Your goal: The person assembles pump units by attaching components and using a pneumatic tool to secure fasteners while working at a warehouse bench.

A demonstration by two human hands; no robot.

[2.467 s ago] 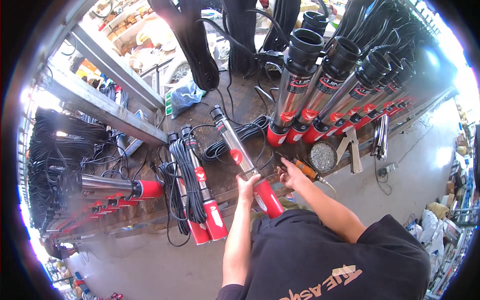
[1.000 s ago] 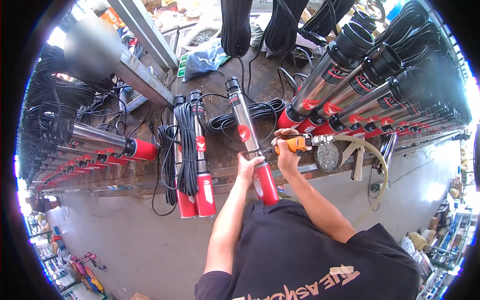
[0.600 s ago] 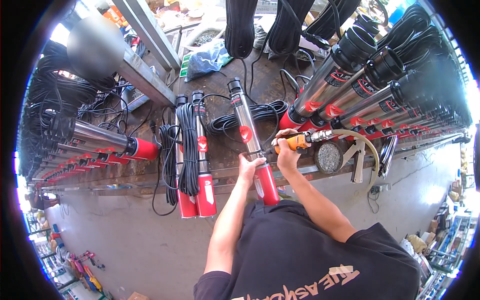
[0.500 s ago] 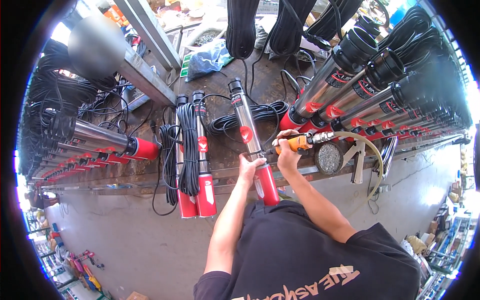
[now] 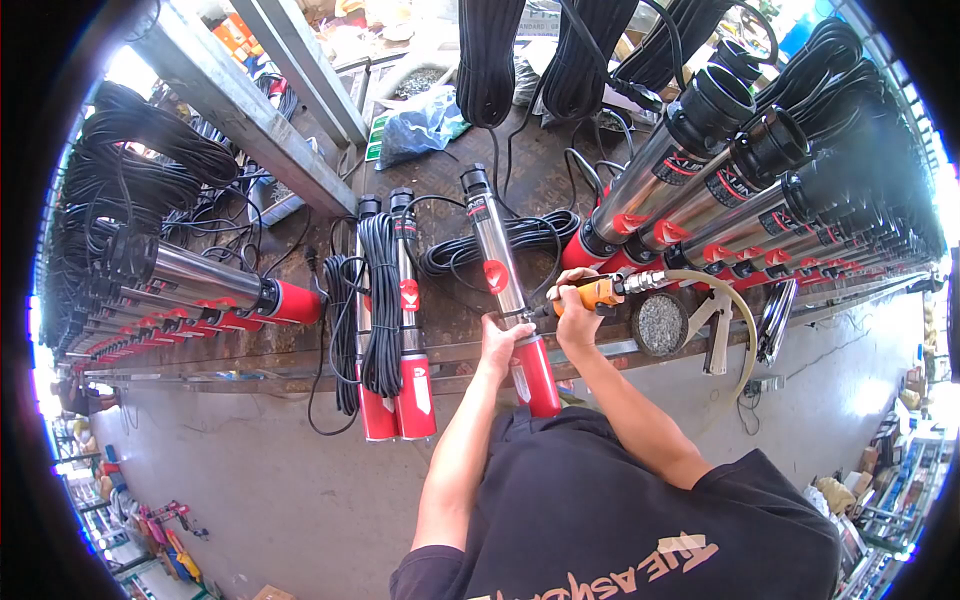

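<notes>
Workshop table: brown, worn top [image 5: 548, 180], filling the middle of the frame above a grey floor.
Steel-and-red cylinder: centre of the frame, lying aslant, its red end out over the near edge by the dark shirt.
Left grip: from my remote seat, I see the left hand [image 5: 502, 345] clasped round it at the steel-red joint.
Right grip: the right hand [image 5: 575, 318] clenches the orange driver [image 5: 600, 293], nose toward that joint; I can't tell whether it touches.
Just changed: seconds ago the driver sat beside the right hand; now it is held and aimed. I judge that both hands now serve one joint, left steadying, right with the tool.
Hose: pale loop [image 5: 750, 325], right of centre.
Black coil: behind the cylinder [image 5: 450, 256].
Round dish: small grey pieces inside, rim [image 5: 636, 328] right of the hands.
Finished-looking pair: two slim cylinders [image 5: 414, 395], left of centre.
Big cylinders: ranked upper right [image 5: 650, 200].
</notes>
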